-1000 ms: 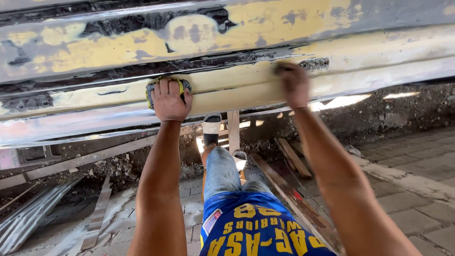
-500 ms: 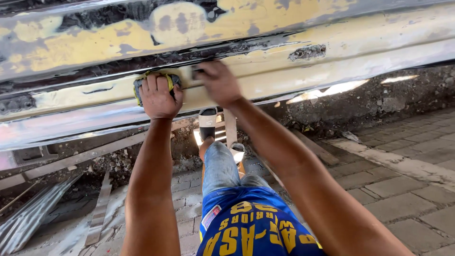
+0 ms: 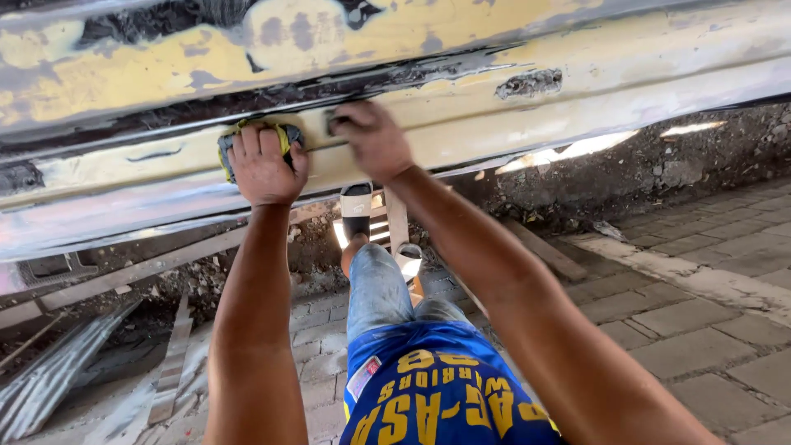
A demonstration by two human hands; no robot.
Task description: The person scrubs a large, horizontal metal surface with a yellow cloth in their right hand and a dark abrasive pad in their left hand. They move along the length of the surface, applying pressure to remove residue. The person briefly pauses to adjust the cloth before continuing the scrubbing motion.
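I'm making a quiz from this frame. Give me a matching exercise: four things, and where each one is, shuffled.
Things:
1. Left hand
2. Right hand
3. Sandals
4. Paving bricks

Places:
a. on the ground at right
b. pressing a yellow and dark pad on the panel
c. under the panel's lower edge
d. on the panel seam, beside the other hand

Pairs: 1-b, 2-d, 3-c, 4-a

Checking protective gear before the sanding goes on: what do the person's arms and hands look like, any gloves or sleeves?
Both arms are bare from the frame edge to the wrist: no sleeves, watch or bands visible. The left hand and right hand wear no gloves and no rings that show. Both look dusty. Lower down are a blue garment with yellow lettering and faded jeans.
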